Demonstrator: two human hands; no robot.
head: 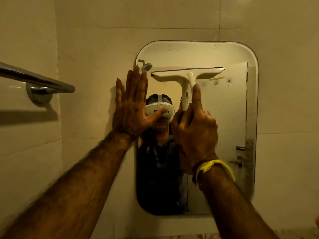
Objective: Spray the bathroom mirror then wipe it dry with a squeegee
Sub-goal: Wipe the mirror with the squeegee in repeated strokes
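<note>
A rounded rectangular mirror (224,118) hangs on the tiled wall ahead. My right hand (196,128) grips the handle of a white squeegee (187,75), index finger stretched up along the handle. The squeegee's wide blade lies level against the upper part of the glass. My left hand (131,104) is flat, fingers straight and pointing up, and presses on the wall and the mirror's left edge. The lower handle is hidden in my right fist. No spray bottle is in view.
A chrome towel rail (34,80) juts out from the wall at the left, at about hand height. Beige wall tiles (172,19) surround the mirror. The glass reflects a person wearing a white headset and a shower head.
</note>
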